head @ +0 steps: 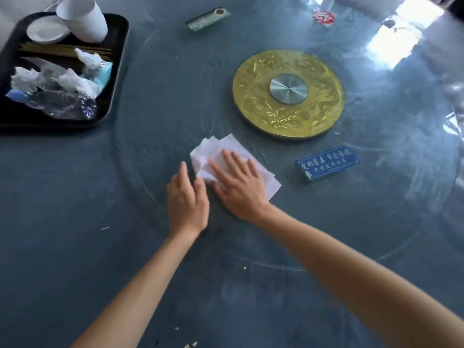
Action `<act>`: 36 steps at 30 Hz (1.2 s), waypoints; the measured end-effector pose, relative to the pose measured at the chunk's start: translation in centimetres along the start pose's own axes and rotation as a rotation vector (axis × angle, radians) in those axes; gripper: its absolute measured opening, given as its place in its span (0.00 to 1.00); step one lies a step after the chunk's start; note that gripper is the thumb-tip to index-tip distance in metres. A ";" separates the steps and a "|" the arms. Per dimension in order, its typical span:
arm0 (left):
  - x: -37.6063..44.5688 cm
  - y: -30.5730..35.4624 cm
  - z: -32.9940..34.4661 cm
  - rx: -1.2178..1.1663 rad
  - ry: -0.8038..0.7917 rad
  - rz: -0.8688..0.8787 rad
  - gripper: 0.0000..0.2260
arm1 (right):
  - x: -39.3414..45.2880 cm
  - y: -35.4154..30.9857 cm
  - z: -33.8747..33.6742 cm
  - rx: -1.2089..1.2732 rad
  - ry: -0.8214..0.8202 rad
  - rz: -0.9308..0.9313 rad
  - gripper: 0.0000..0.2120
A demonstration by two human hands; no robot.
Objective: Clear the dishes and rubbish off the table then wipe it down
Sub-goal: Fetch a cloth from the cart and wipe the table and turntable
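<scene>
A white paper cloth [261,172] lies crumpled on the glass turntable [401,197] of the dark blue-grey round table [62,222]. My right hand [238,187] presses flat on the cloth with fingers spread. Just to its left, my left hand [187,199] rests on the table, its fingertips touching the cloth's left edge. At the far left stands a black tray [118,71] loaded with white paper cups [85,18], a small white plate [47,31], chopsticks, crumpled tissues and a crushed plastic bottle [62,104].
A gold disc [288,121] with a steel hub sits at the turntable's centre. A blue sign block [327,163] lies right of the cloth. A green-white packet [208,18] and a red-white wrapper [324,17] lie at the far side. Small crumbs [190,344] dot the near edge.
</scene>
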State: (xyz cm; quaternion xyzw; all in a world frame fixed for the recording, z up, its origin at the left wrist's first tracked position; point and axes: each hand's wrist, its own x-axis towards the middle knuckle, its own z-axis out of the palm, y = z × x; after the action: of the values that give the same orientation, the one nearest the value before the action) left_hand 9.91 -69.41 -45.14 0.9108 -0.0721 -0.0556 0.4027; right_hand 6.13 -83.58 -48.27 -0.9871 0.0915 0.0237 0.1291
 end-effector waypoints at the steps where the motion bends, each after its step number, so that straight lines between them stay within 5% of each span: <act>1: -0.8 0.1 0.8 0.053 -0.040 0.067 0.26 | 1.0 2.1 -0.7 -0.031 0.001 0.047 0.26; 6: -3.0 -1.0 4.0 0.387 -0.148 0.134 0.30 | 1.4 14.9 -5.8 -0.021 -0.005 0.516 0.25; 10: -3.2 -1.2 4.8 0.491 -0.100 0.168 0.29 | -2.9 13.7 -4.8 0.024 0.023 0.645 0.26; 16: 0.0 -3.2 2.5 0.368 -0.150 0.252 0.30 | -11.5 2.0 0.8 -0.012 0.048 -0.149 0.24; 22: 5.6 -4.8 -0.6 0.374 -0.200 0.311 0.28 | -7.6 4.1 -0.5 -0.033 -0.001 -0.338 0.21; 24: 6.2 -4.5 -0.6 0.471 -0.175 0.262 0.26 | -5.4 6.4 -1.6 -0.020 0.010 -0.234 0.21; 31: -3.5 1.0 4.5 0.383 -0.262 0.274 0.28 | 1.2 15.4 -5.3 0.058 0.010 0.594 0.25; 33: -5.3 1.3 5.9 0.435 -0.243 0.220 0.27 | 0.5 13.0 -3.8 0.064 0.071 0.624 0.25; 36: -4.6 0.6 6.0 0.546 -0.184 0.206 0.26 | -3.8 7.5 -1.5 0.043 0.086 0.351 0.23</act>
State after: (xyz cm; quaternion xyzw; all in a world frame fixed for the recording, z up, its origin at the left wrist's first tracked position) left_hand 4.33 -73.38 -48.53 0.9644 -0.2126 -0.0752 0.1381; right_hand 1.01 -90.47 -48.46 -0.9531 0.2683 0.0018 0.1400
